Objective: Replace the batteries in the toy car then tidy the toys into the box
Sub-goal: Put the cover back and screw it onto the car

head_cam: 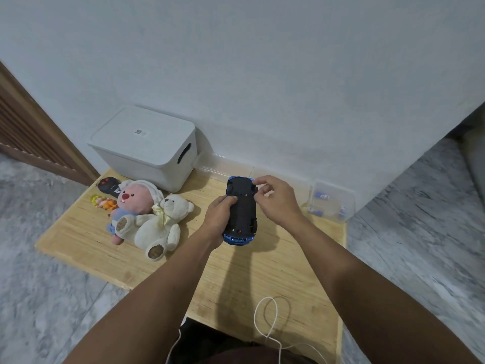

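My left hand (pixel 220 215) grips the glossy blue toy car (pixel 241 211), flipped over, matte black underside up, above the pale wooden table (pixel 78 232). Right hand (pixel 275 198) fingertips pinch at its far end. Smooth white lidded box (pixel 147 147) sits behind the plush toys.

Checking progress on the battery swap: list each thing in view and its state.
toy car: upside down, held above the table
left hand: grips the car's side
right hand: fingers curled at the car's underside
white storage box: lid on
clear battery case: on table, batteries inside
white teddy bear: lying on table
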`<state>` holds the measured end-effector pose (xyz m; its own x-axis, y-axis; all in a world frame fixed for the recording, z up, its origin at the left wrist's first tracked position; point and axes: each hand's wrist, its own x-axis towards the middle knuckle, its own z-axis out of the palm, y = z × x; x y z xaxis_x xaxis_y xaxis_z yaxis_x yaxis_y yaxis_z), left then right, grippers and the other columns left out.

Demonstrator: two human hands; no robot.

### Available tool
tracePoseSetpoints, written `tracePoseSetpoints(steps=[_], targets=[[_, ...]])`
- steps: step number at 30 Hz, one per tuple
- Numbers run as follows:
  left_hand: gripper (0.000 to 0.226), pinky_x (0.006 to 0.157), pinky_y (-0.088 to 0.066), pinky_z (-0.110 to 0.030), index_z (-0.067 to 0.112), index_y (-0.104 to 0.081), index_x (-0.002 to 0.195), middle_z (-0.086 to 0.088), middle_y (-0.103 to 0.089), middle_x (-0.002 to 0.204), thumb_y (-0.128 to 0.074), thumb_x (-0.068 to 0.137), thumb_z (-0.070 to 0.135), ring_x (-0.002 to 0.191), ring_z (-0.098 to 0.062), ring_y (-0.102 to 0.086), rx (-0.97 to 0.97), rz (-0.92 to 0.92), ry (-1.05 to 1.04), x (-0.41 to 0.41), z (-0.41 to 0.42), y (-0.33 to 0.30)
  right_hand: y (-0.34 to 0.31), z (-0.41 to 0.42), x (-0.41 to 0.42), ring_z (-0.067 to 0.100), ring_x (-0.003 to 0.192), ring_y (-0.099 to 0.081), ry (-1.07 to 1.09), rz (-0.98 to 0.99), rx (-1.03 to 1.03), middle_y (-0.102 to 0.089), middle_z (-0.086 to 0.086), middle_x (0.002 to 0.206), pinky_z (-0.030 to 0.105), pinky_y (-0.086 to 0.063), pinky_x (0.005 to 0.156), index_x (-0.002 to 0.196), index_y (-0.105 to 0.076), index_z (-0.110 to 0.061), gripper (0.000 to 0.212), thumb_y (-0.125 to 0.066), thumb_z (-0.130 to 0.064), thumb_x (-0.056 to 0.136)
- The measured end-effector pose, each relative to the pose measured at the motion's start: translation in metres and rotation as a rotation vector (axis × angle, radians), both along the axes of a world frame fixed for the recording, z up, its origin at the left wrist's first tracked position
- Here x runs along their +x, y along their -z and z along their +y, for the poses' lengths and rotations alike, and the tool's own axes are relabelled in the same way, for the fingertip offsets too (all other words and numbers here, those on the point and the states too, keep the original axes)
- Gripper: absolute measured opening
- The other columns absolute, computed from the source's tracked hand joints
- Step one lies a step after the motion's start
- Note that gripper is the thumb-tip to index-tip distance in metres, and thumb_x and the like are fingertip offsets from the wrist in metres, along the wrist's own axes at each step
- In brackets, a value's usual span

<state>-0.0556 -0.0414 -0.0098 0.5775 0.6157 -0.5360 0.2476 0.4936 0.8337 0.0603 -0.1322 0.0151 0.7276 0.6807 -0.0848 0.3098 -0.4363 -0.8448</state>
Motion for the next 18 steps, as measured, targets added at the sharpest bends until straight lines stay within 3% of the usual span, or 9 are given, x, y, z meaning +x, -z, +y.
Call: tracePoseSetpoints(steps=[4, 7, 11, 14, 18], targets=[[0.021, 0.075, -0.054, -0.043, 0.01, -0.062, 0.104, -0.013, -0.069, 0.095, -0.051, 0.094, 0.025, 0.082, -0.031, -0.066, -0.02, 0.018, 0.011, 0.001, 0.002, 0.001, -0.015, 0.002, 0.013, 0.014, 0.059, -0.041, 0.22, 0.453, -0.044, -0.053, 0.006, 0.081, 0.025, -0.031, 0.051, 0.089, -0.054, -0.014, 0.011, -0.045, -0.007, 0.085], [0.021, 0.083, -0.054, -0.049, 0.01, -0.063, 0.103, -0.015, -0.07, 0.098, -0.051, 0.094, 0.025, 0.086, -0.034, -0.067, -0.034, 0.03, 0.011, 0.001, 0.003, 0.001, -0.023, 0.0, 0.024, 0.014, 0.059, -0.039, 0.267, 0.634, -0.109, -0.05, 0.012, 0.079, 0.028, -0.034, 0.052, 0.093, -0.049, -0.005, 0.016, -0.036, 0.003, 0.09], [0.023, 0.086, -0.053, -0.051, 0.011, -0.062, 0.107, -0.015, -0.07, 0.103, -0.052, 0.093, 0.027, 0.091, -0.036, -0.067, -0.046, 0.053, 0.02, 0.002, 0.004, 0.002, -0.029, -0.004, 0.028, 0.019, 0.07, -0.056, 0.225, 0.631, 0.005, -0.058, 0.016, 0.084, 0.029, -0.054, 0.066, 0.113, -0.052, 0.003, 0.029, -0.034, 0.012, 0.093], [0.026, 0.082, -0.055, -0.049, 0.01, -0.062, 0.107, -0.014, -0.071, 0.1, -0.057, 0.091, 0.03, 0.085, -0.033, -0.068, -0.058, 0.057, 0.022, 0.002, 0.004, 0.001, -0.032, -0.001, 0.026, 0.024, 0.08, -0.068, 0.25, 0.553, 0.158, -0.067, 0.019, 0.096, 0.039, -0.06, 0.08, 0.107, -0.059, 0.0, 0.026, -0.041, 0.012, 0.092], [0.034, 0.074, -0.06, -0.044, 0.01, -0.063, 0.109, -0.014, -0.072, 0.1, -0.07, 0.085, 0.034, 0.083, -0.032, -0.07, -0.019, 0.041, 0.036, 0.003, 0.003, 0.002, -0.04, 0.003, 0.016, 0.024, 0.081, -0.071, 0.211, 0.469, 0.249, -0.072, 0.014, 0.095, 0.038, -0.06, 0.08, 0.095, -0.058, -0.011, 0.01, -0.062, -0.003, 0.09]])
